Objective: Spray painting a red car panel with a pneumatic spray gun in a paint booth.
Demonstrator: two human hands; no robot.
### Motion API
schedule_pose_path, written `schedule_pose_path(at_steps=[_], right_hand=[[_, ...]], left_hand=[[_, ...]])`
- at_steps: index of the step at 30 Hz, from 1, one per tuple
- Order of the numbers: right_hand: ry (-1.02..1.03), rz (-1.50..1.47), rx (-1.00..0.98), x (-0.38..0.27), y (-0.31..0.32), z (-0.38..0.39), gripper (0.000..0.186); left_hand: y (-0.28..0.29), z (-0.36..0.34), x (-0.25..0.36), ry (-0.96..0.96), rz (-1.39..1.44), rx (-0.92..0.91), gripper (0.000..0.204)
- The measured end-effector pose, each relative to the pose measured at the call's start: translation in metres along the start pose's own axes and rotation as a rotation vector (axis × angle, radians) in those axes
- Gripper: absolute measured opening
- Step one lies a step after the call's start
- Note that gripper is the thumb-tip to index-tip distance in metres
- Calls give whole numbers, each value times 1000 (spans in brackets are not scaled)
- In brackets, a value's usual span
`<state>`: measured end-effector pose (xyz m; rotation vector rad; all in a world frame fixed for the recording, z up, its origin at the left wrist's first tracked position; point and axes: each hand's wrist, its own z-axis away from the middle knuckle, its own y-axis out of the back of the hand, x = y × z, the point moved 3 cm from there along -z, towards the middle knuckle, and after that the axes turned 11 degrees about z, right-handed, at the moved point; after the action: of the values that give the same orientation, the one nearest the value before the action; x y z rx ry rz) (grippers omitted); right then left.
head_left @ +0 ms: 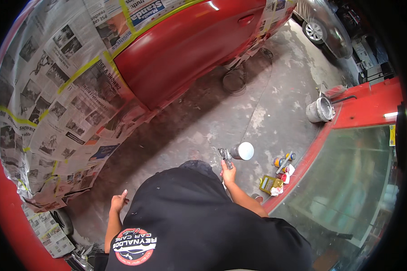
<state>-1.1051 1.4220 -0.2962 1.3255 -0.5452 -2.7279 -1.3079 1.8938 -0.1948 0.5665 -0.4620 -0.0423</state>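
Note:
My right hand (229,173) is wrapped round the handle of a metal paint spray gun (225,155), held out in front of my body above the floor. On the gun's right side is a round cup (243,151) with a white top. My left hand (119,200) hangs low at my left, holding nothing, its thumb apart from loosely bent fingers. Ahead and to the left stands a car with a glossy red door panel (181,54). Newspaper sheets (72,90) held with yellow tape cover the car around that panel. Neither hand touches the car.
A thin hose (256,108) runs across the stained concrete floor towards a coil (234,82). At right stand a grey bucket (319,110), a yellow-green can (271,185) and several small tins (285,161) along a red-framed window (339,180). Another car's wheel (314,31) shows at far right.

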Motion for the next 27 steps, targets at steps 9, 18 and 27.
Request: schedule_pose_path(at_steps=[9, 18, 27], right_hand=[[-199, -41, -62, 41, 11, -42, 58], [-213, -19, 6, 33, 32, -65, 35], [-224, -96, 86, 45, 44, -75, 35]], left_hand=[[-44, 92, 144, -154, -46, 12, 32], [-61, 49, 143, -161, -359, 90, 47], [-66, 54, 152, -88, 3, -24, 12]])
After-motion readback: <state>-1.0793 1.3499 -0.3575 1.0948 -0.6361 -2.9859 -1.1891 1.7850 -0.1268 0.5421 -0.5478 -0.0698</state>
